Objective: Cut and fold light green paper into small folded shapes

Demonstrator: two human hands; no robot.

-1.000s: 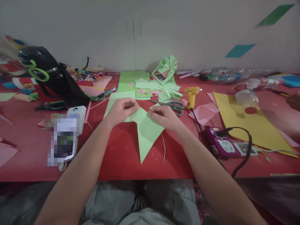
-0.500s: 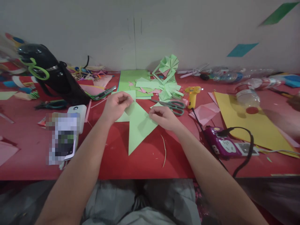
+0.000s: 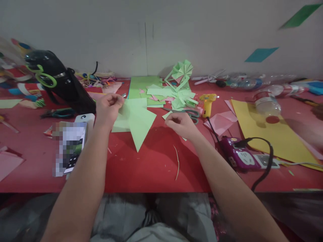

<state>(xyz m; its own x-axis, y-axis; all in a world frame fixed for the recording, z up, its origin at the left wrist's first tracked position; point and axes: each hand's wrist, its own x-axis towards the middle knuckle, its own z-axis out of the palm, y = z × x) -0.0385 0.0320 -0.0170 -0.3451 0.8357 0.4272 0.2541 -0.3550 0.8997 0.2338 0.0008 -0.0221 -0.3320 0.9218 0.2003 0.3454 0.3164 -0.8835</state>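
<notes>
My left hand (image 3: 109,109) pinches the upper left corner of a light green paper triangle (image 3: 139,123) and holds it lifted off the red table (image 3: 151,164), its point hanging down. My right hand (image 3: 181,125) rests loosely curled on the table to the right of the triangle, apart from it, with a small green scrap under its fingers. Another green sheet (image 3: 120,123) lies flat beneath the triangle. Grey-handled scissors (image 3: 189,113) lie just beyond my right hand.
A heap of folded green paper pieces (image 3: 178,89) lies at the back. A yellow glue gun (image 3: 207,103), pink paper (image 3: 220,121), a yellow sheet (image 3: 271,131), a purple power strip (image 3: 239,157) and a bottle (image 3: 267,104) are right. A phone (image 3: 70,146) and black bag (image 3: 63,85) are left.
My left hand has carried the green triangle up and to the left. My right hand has let go of it and stayed on the table.
</notes>
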